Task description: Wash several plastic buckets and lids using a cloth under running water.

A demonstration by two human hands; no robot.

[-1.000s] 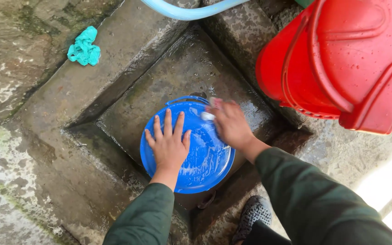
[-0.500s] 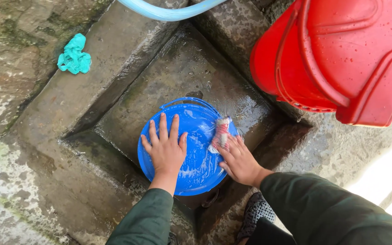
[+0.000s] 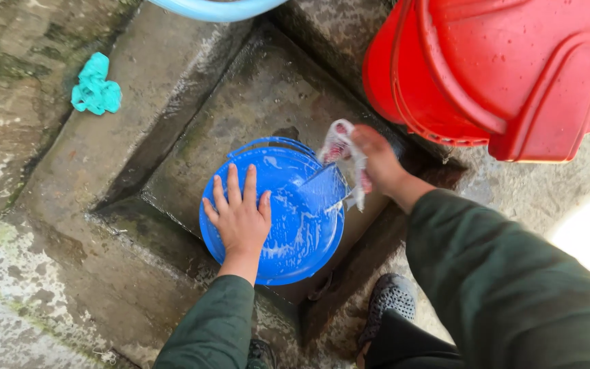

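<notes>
1. Soaping stage, by the look of it: suds streaked across the upturned blue bucket (image 3: pixel 272 212) at centre frame, down in the wet concrete basin (image 3: pixel 261 89).
2. Next move likely calls for bringing the cloth back onto the unsoaped rim.
3. Left hand (image 3: pixel 239 217): spread flat, pressing the bucket steady.
4. Right hand (image 3: pixel 379 162): closed around a wet white cloth (image 3: pixel 339 145), lifted just beside the bucket's upper right edge.

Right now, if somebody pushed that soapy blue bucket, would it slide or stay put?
Probably slide. The blue bucket lies upside down, coated in white suds, on the wet concrete basin, so it looks slippery. The left hand presses flat on it, likely steadying it. It seems light plastic, so a push could shift it easily. The rag in the right hand hangs limp, floppy.
</notes>
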